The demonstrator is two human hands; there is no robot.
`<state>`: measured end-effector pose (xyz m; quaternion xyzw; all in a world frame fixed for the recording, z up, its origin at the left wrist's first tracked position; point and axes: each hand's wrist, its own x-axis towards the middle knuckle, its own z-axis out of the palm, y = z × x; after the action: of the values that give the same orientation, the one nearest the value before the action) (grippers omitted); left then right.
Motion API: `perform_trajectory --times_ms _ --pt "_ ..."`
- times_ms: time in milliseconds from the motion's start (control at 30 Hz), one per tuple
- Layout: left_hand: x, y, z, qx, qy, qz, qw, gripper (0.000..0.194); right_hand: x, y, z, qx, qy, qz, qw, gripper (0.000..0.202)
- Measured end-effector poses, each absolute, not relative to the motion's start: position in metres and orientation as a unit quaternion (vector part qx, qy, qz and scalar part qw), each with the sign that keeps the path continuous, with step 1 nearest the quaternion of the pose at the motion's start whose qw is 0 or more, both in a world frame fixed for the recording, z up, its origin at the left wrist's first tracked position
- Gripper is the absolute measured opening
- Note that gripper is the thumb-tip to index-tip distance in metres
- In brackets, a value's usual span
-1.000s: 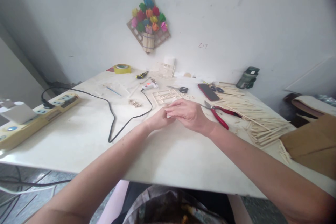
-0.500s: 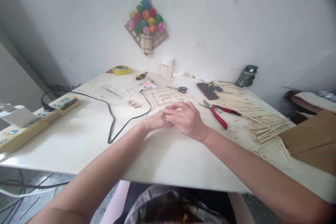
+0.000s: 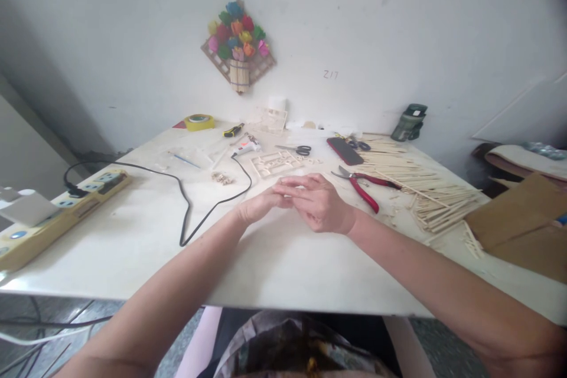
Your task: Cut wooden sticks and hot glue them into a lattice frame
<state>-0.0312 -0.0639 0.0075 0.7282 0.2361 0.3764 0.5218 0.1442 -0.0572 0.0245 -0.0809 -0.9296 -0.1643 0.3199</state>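
Observation:
My left hand (image 3: 261, 203) and my right hand (image 3: 319, 204) meet over the middle of the white table (image 3: 283, 271). The right fingers bend across the left fingers and press against them. Both hands are closed together at the fingertips, and whatever may be between them is hidden. Just beyond them lies a flat frame of pale wooden sticks (image 3: 270, 171). A pair of red-handled pruning shears (image 3: 364, 194) rests to the right of my right hand, jaws apart. To the left are a small heap of wooden bits (image 3: 222, 178) and a white hot glue gun (image 3: 248, 146).
Scissors (image 3: 302, 150), a phone (image 3: 344, 151) and a utility knife (image 3: 233, 130) lie farther back, near yellow tape (image 3: 199, 123). Many thin sticks (image 3: 443, 207) and cardboard (image 3: 518, 227) cover the right side. A black cord (image 3: 188, 207) runs to the power strip (image 3: 84, 207).
The right fingers have shifted slightly over the left ones, and the hands stay together. The view has turned a little to the right. Nothing on the table has visibly moved.

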Motion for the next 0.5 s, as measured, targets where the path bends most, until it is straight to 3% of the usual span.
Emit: perform_trajectory --times_ms 167,267,400,500 --pt "-0.031 -0.066 0.006 0.776 0.345 0.341 0.403 0.043 0.153 -0.057 0.029 -0.036 -0.938 -0.124 0.321 0.032" --pt "-0.031 -0.067 0.004 0.840 0.330 0.305 0.305 0.038 0.155 -0.064 0.032 -0.032 -0.932 -0.056 0.356 0.024" --pt "-0.028 -0.068 0.002 0.875 0.303 0.285 0.247 0.038 0.156 -0.074 0.035 -0.097 -0.899 0.040 0.424 0.024" --pt "-0.024 -0.069 0.003 0.890 0.289 0.268 0.229 0.043 0.156 -0.073 0.037 -0.175 -0.883 0.044 0.434 0.024"
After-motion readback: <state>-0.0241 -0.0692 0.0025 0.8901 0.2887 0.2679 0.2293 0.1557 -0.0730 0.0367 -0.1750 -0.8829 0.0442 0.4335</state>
